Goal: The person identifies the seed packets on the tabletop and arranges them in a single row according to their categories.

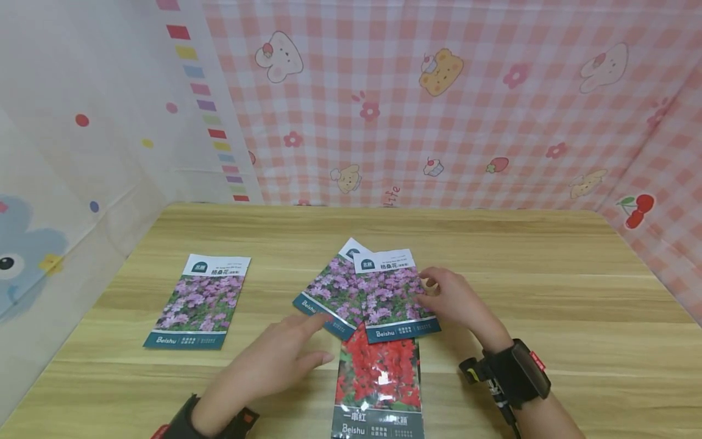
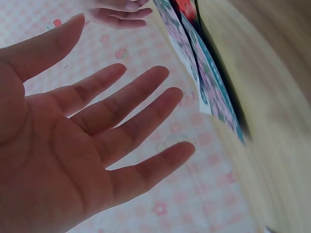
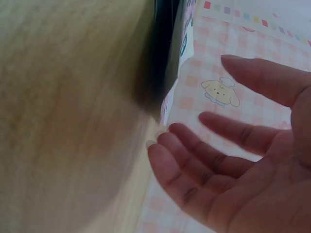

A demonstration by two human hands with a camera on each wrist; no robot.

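Red packet: lying flat on the wooden surface (image 1: 548, 286), nearest the near edge, a red-flowered seed packet (image 1: 378, 381) with its top end tucked under the two purple ones.
Purple packets: two purple-flowered seed packets fan out just beyond it; the upper purple packet (image 1: 392, 296) overlaps the lower purple packet (image 1: 329, 292), which pokes out to its left.
Left hand: the left hand (image 1: 269, 366) hovers low over the surface just left of the red packet, fingers straight and spread, holding nothing; its forefinger reaches toward the lower corner of the lower purple packet, though I cannot tell whether it touches. The left wrist view shows the palm open (image 2: 73, 145).
Right hand: the right hand (image 1: 457, 302) sits at the right edge of the upper purple packet, fingers loosely bent with the tips at the packet's edge; no firm grip shows. The right wrist view shows relaxed, part-curled fingers (image 3: 194, 160) beside the packet edge.
Lone packet: a third purple packet (image 1: 200, 302) lies well apart to the left.
Backdrop: pink checked cloth (image 1: 466, 103) hangs behind.
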